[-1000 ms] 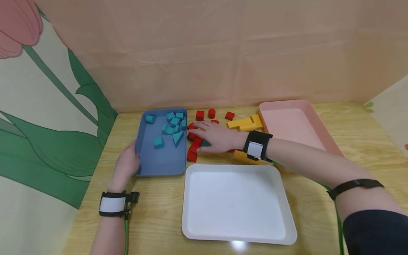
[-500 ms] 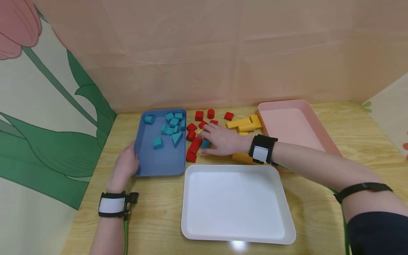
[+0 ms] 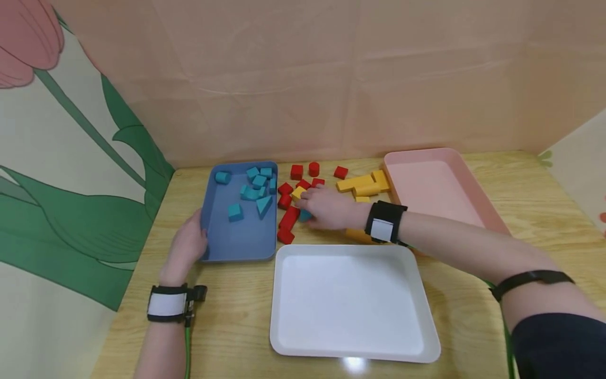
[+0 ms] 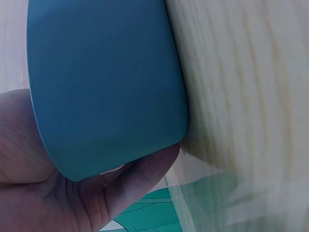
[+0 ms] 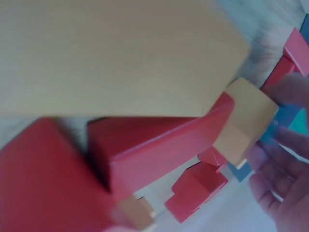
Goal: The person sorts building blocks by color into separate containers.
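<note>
My left hand (image 3: 189, 240) grips the near left edge of a blue tray (image 3: 239, 247); in the left wrist view a finger (image 4: 145, 179) curls against the tray's outer wall (image 4: 106, 92). Teal blocks (image 3: 235, 212) of mixed shapes lie inside. Over the block pile, my right hand (image 3: 326, 209) has its fingers bent, with a blue block (image 3: 305, 215) between them and the thumb, partly hidden. A yellow block (image 3: 299, 193) sits right at those fingertips. Red blocks (image 3: 290, 217) lie between this hand and the tray.
A white tray (image 3: 355, 305) stands in front and a pink tray (image 3: 435, 184) at the back right. Yellow blocks (image 3: 364, 184) lie beside the pink tray, some under the right wrist. More red blocks (image 3: 313, 169) are near the back wall.
My right hand has drawn back slightly to the right, and its spread fingers have bent inward around the blue block. Red and yellow blocks beneath are uncovered. The left hand stays on the tray.
</note>
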Demonstrator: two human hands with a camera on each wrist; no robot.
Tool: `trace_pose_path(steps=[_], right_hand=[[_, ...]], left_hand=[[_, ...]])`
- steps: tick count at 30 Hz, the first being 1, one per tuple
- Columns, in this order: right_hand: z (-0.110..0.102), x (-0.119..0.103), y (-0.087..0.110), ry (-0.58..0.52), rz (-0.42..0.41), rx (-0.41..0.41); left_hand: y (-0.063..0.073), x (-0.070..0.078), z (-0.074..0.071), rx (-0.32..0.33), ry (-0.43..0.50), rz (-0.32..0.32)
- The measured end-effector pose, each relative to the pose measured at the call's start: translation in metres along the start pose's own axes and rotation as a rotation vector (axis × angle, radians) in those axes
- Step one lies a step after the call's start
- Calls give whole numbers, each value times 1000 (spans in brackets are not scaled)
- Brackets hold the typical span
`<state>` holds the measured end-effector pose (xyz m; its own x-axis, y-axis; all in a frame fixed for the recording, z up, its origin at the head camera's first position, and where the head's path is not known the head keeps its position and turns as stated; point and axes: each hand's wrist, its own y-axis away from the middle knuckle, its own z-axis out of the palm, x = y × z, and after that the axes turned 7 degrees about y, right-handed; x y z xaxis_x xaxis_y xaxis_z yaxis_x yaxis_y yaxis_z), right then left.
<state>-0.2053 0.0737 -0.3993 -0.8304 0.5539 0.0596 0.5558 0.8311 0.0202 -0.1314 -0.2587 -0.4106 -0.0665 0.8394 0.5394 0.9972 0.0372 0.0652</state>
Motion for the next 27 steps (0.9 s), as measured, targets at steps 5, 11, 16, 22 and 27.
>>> trace_pose_path(steps=[5, 11, 16, 22, 27], right_hand=[[-1, 3, 4, -109, 53, 35], [0, 7, 10, -157, 68, 65], [0, 9, 13, -164, 53, 87], [-6, 6, 10, -153, 37, 82], [-16, -6, -4, -146, 1, 53]], left_hand=[[0, 1, 0, -1, -2, -4], [0, 1, 0, 1, -4, -9], [1, 1, 0, -3, -11, -9], [1, 1, 0, 5, -7, 0], [2, 0, 0, 8, -9, 15]])
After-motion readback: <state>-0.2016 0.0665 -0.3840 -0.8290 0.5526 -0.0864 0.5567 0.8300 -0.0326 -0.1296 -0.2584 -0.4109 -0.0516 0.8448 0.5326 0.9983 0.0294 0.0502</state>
